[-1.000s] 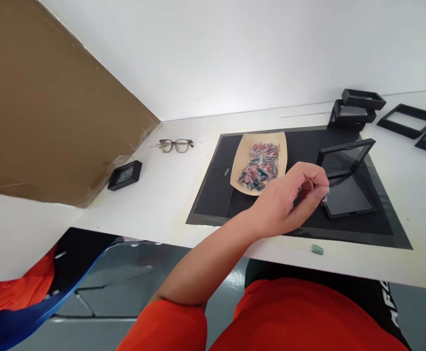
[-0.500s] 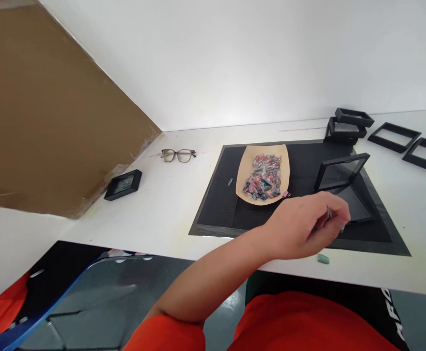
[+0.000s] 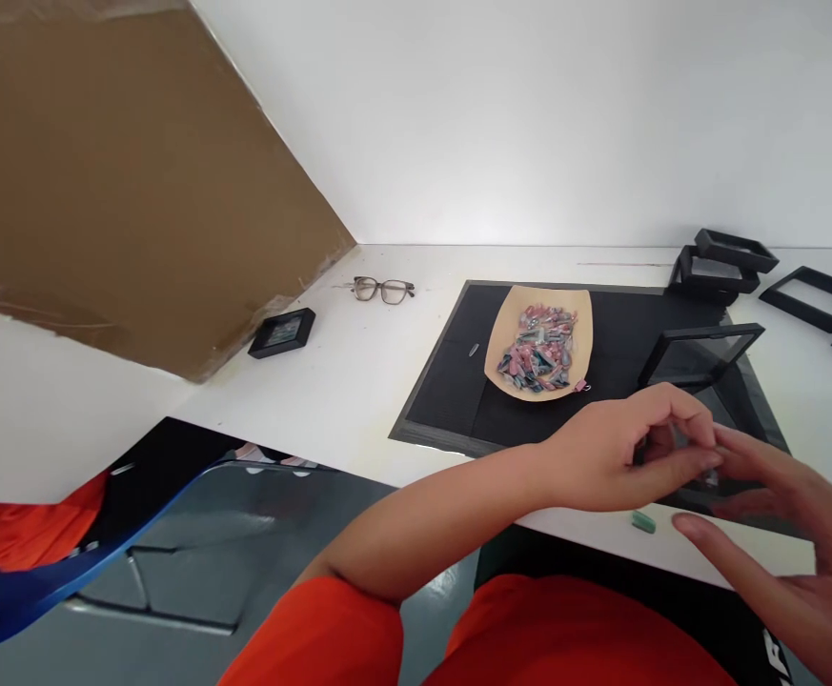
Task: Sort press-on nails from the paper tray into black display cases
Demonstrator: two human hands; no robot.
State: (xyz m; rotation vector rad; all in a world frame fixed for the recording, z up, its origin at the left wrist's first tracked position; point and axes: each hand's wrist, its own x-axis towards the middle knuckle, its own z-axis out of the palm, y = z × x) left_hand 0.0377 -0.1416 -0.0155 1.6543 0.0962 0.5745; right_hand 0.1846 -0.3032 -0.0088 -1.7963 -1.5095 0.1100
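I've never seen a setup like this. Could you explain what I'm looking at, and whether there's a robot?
There's no robot here, just a person using two bare hands. The view comes from a camera worn on their head, looking forward and down.

The left hand pinches a small shiny piece, too hidden to identify. The right hand is open beside it, thumb and fingers apart.

On the white table lies a dark mat. On the mat are a tan tray of small colourful pieces and a black frame, standing open like a book. A green piece lies near the table's front edge. Farther left are eyeglasses and a small black box.
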